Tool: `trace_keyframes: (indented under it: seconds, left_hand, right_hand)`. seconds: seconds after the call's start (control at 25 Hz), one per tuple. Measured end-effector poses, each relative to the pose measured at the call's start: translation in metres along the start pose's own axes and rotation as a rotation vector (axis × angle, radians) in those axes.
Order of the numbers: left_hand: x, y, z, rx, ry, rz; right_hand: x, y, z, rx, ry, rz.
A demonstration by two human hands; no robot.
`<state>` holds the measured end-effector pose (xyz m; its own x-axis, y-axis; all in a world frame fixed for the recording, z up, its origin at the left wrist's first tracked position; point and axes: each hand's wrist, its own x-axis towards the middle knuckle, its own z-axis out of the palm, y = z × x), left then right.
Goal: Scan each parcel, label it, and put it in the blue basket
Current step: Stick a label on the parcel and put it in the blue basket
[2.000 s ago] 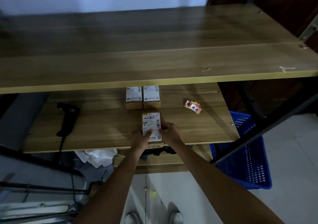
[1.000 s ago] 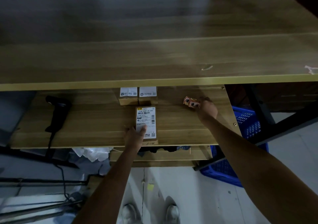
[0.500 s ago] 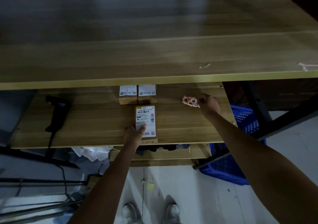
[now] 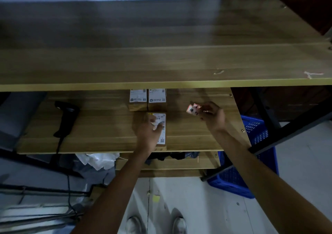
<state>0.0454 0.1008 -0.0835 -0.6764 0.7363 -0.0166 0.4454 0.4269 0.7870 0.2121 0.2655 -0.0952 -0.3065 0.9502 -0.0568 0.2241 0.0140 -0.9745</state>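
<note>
Front parcel (image 4: 159,130) lies on the middle shelf (image 4: 100,125), left hand (image 4: 148,132) resting on it, fingers relaxed. Right hand (image 4: 212,116) has lifted the sticker labels (image 4: 193,110) off the shelf, fingers pinching them. Labelling likely next. Blue basket (image 4: 258,136) waits right.

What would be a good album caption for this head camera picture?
Left hand steadies a labelled brown cardboard parcel on the wooden shelf while the right hand lifts orange-and-white stickers.

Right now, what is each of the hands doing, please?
Left hand: open, resting on the front parcel.
Right hand: holding the small sticker labels.
</note>
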Motion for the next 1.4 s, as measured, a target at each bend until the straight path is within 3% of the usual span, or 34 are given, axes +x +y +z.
trace_keyframes:
  seconds: [0.08, 0.16, 0.44, 0.84, 0.92, 1.04, 1.12, 1.4]
  left_hand:
    - [-0.017, 0.015, -0.002, -0.259, -0.136, -0.020]
    - [-0.032, 0.019, -0.002, -0.349, -0.222, -0.061]
    - [-0.051, 0.026, -0.016, -0.652, -0.120, -0.319]
    - [-0.050, 0.026, -0.025, -0.788, -0.048, -0.407]
    - [-0.052, 0.025, -0.026, -0.629, 0.021, -0.315]
    - [-0.054, 0.014, -0.025, -0.067, 0.258, 0.120]
    - [-0.053, 0.010, -0.024, 0.103, 0.256, 0.349]
    - [-0.058, 0.016, -0.022, -0.064, 0.188, 0.343]
  right_hand:
    - [-0.042, -0.012, 0.015, 0.114, -0.118, -0.037]
    - [-0.078, -0.018, 0.029, 0.140, -0.199, -0.059]
    - [-0.118, -0.033, 0.043, 0.367, -0.268, 0.105]
    - [-0.124, -0.041, 0.053, 0.325, -0.382, 0.148]
    - [-0.122, -0.041, 0.054, 0.323, -0.369, 0.158]
    - [-0.120, -0.039, 0.057, 0.325, -0.339, 0.162]
    - [-0.120, -0.038, 0.060, 0.316, -0.333, 0.160]
    - [-0.120, -0.032, 0.065, 0.366, -0.311, 0.140]
